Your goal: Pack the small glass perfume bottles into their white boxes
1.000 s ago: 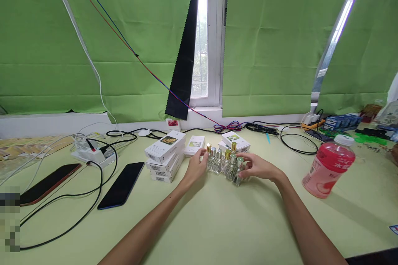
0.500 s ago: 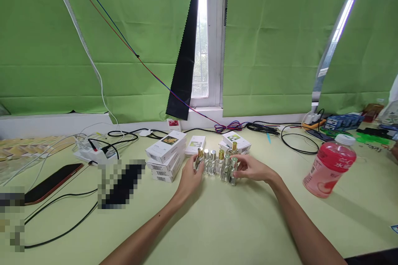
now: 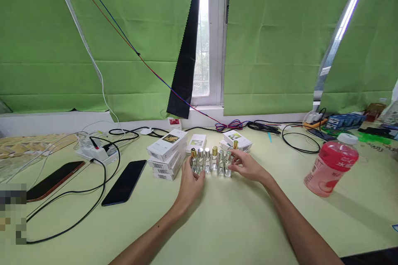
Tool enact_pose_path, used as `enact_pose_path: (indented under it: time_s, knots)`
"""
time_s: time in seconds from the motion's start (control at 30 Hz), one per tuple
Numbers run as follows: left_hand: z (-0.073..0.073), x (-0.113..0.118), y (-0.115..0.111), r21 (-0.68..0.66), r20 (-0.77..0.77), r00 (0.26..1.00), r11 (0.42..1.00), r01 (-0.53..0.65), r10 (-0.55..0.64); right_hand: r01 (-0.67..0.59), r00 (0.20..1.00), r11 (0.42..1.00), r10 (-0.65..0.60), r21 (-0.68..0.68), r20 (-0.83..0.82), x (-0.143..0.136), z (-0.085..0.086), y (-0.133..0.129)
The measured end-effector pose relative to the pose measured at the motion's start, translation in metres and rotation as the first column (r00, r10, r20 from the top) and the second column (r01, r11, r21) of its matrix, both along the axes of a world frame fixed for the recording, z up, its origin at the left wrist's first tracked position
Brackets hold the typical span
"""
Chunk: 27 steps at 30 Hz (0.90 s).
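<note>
Several small clear glass perfume bottles (image 3: 214,162) with gold, silver and pale green caps stand upright in a row on the table. My left hand (image 3: 190,180) curls round the left end of the row. Its fingers lie along the outer side of the gold-capped bottle (image 3: 194,160) and its thumb is in front of the row. At the right end, the thumb and fingers of my right hand (image 3: 247,166) are closed on the pale-green-capped bottle (image 3: 228,163). Another gold cap (image 3: 235,145) shows behind my right hand; the rest of that bottle is mostly hidden.
Left of the row stands a stack of white boxes (image 3: 166,147). More white boxes (image 3: 196,143) lie behind. A pink drink bottle (image 3: 331,167) stands right. Two phones (image 3: 124,183), a power strip (image 3: 96,153) and loose cables (image 3: 105,172) lie left; coiled cables run along the wall.
The bottle row has gone from slanting to nearly straight across, its right end moved back and left. My hands have shifted slightly left with it. The view has shifted slightly.
</note>
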<state>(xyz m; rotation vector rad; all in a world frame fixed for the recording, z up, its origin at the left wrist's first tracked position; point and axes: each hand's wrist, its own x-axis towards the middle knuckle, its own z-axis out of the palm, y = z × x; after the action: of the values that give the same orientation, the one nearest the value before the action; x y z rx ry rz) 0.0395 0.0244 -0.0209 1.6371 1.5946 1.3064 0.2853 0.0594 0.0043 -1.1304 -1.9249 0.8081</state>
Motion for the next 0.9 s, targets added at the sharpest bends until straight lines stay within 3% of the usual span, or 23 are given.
enact_pose_path:
  time_s: [0.17,0.33,0.47,0.57,0.73,0.9]
  knots:
    - [0.006,0.002,-0.007,-0.023,0.014,0.999,0.999,-0.032,0.032,0.083,0.991,0.994,-0.075,0.071,-0.106,-0.007,-0.010,0.006]
    - [0.009,-0.001,-0.008,-0.051,-0.011,1.000,0.998,-0.026,0.026,0.250,0.961,0.960,-0.230,0.125,-0.156,-0.008,-0.006,0.005]
    - [0.007,-0.004,-0.005,-0.063,-0.035,0.999,0.997,-0.037,0.035,0.480,0.877,0.852,-0.462,0.210,-0.133,0.002,-0.005,0.008]
    - [0.004,-0.006,-0.002,-0.055,-0.056,0.998,0.998,-0.040,0.037,0.582,0.808,0.783,-0.588,0.220,-0.046,0.010,-0.011,0.013]
    - [0.000,-0.007,0.000,-0.053,-0.071,0.996,0.997,-0.049,0.045,0.560,0.803,0.815,-0.579,0.153,0.143,0.011,-0.023,0.019]
    - [-0.001,-0.007,-0.001,-0.032,-0.056,0.997,0.998,-0.050,0.048,0.552,0.787,0.821,-0.570,0.143,0.236,0.006,-0.019,0.016]
